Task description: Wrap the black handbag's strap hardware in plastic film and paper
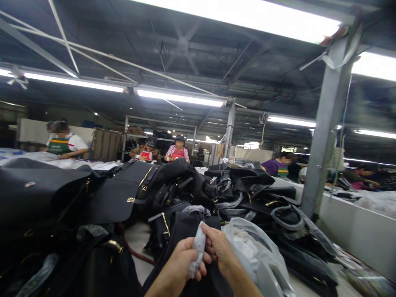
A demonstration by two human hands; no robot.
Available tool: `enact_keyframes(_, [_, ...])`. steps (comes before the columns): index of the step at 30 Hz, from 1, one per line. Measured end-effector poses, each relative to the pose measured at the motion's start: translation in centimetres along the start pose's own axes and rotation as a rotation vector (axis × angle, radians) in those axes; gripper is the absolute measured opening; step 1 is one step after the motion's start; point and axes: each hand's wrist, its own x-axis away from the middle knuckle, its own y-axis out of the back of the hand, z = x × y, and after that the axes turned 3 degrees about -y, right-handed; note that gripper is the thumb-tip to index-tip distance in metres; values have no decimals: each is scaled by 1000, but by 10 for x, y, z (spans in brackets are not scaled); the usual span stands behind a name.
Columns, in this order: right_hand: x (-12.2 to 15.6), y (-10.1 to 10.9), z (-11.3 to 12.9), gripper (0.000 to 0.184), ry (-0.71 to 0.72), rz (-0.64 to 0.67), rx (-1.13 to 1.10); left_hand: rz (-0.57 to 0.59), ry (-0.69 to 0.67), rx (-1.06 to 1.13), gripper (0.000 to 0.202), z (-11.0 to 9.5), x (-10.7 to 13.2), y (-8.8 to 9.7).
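Note:
At the bottom centre both my hands pinch a small white packet (198,248). My left hand (177,268) grips its lower part with curled fingers. My right hand (220,248) holds its upper end between thumb and fingertips. Under the hands lies a black handbag (182,229) with gold hardware. A clear plastic bag (250,251) with white packets inside sits just right of my right hand.
A heap of black handbags (117,194) covers the table from left to centre, with more (262,198) behind to the right. A grey steel post (324,123) stands at the right. Several people work at tables (66,144) further back. A white table edge (355,231) runs along the right.

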Motion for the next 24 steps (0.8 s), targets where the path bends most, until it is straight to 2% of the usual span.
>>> enact_keyframes(4, [8, 3, 4, 57, 31, 69, 25, 47, 62, 51, 45, -8, 4, 5])
enact_keyframes(7, [15, 6, 7, 47, 62, 143, 57, 88, 77, 47, 43, -12, 7, 6])
enact_keyframes(10, [17, 5, 8, 40, 70, 102, 70, 119, 98, -12, 38, -12, 11, 5])
enact_keyframes(13, [18, 1, 9, 36, 95, 44, 47, 49, 73, -116, 37, -10, 14, 5])
enact_keyframes(19, [20, -5, 8, 38, 114, -19, -4, -225, -76, -484, 21, 4, 17, 8])
enact_keyframes(21, [19, -5, 7, 39, 111, -32, -14, -247, -116, -535, 14, 8, 21, 8])
enact_keyframes(24, [17, -5, 5, 39, 109, -37, -26, -237, -162, -535, 17, 11, 29, 5])
